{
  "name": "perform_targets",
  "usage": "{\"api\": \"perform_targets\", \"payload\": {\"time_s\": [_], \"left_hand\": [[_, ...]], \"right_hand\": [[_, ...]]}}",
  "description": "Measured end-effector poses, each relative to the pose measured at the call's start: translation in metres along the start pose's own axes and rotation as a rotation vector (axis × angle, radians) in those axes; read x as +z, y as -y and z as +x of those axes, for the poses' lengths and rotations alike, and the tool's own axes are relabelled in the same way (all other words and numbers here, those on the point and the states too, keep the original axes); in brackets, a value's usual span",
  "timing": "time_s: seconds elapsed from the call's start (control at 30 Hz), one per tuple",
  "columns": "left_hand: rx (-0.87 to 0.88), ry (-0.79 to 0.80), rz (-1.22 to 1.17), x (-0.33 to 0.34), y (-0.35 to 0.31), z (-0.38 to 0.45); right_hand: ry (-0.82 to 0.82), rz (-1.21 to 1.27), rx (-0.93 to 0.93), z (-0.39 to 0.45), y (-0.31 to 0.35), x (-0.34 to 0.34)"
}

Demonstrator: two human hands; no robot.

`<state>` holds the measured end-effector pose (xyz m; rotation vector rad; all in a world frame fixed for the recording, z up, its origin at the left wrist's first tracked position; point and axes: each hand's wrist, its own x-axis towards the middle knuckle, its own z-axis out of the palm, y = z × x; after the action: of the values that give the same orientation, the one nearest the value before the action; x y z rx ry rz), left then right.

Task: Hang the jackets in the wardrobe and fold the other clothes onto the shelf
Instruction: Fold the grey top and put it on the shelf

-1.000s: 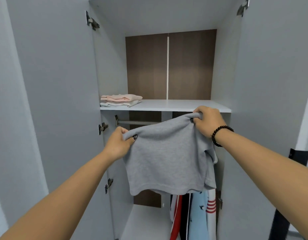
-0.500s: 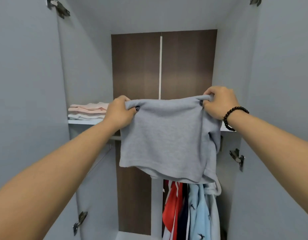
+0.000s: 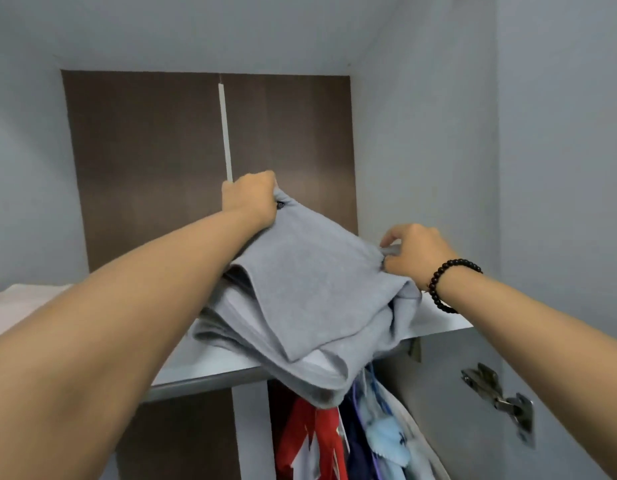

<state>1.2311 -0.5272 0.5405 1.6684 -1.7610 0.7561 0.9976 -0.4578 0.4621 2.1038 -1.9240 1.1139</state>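
Up on the wardrobe shelf [image 3: 210, 367] both hands, left hand [image 3: 250, 197] and right hand [image 3: 416, 252], are gripping the grey folded top [image 3: 310, 292], which is lying half over the front edge, likely sliding off if released too soon.

Grey garment [image 3: 310, 289] on white shelf [image 3: 210, 370]

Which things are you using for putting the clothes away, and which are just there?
In the job:
- folded grey cotton top, gripped by the left hand and right hand
- white wardrobe shelf
- pale pink folded clothes
- hanging red, navy and light-blue jackets

Just there:
- black bead bracelet
- metal door hinge
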Motion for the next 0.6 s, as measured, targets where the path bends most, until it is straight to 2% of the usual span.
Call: {"api": "perform_targets", "payload": {"time_s": [0.2,0.33,0.4,0.5,0.6], "left_hand": [[0.399,0.070,0.086,0.073,-0.057,0.020],[0.556,0.062,0.021,0.097,-0.087,0.021],[0.534,0.089,-0.068,0.098,-0.095,0.021],[0.418,0.221,-0.253,0.091,-0.092,0.017],[0.322,0.312,-0.307,0.072,-0.073,0.003]], "right_hand": [[0.147,-0.174,0.206,0.004,-0.034,0.004],[0.107,-0.489,0.254,-0.002,-0.045,-0.008],[0.095,-0.633,0.237,-0.006,-0.044,-0.014],[0.072,-0.749,0.119,-0.010,-0.043,-0.018],[0.048,-0.599,-0.063,-0.013,-0.040,-0.018]]}}
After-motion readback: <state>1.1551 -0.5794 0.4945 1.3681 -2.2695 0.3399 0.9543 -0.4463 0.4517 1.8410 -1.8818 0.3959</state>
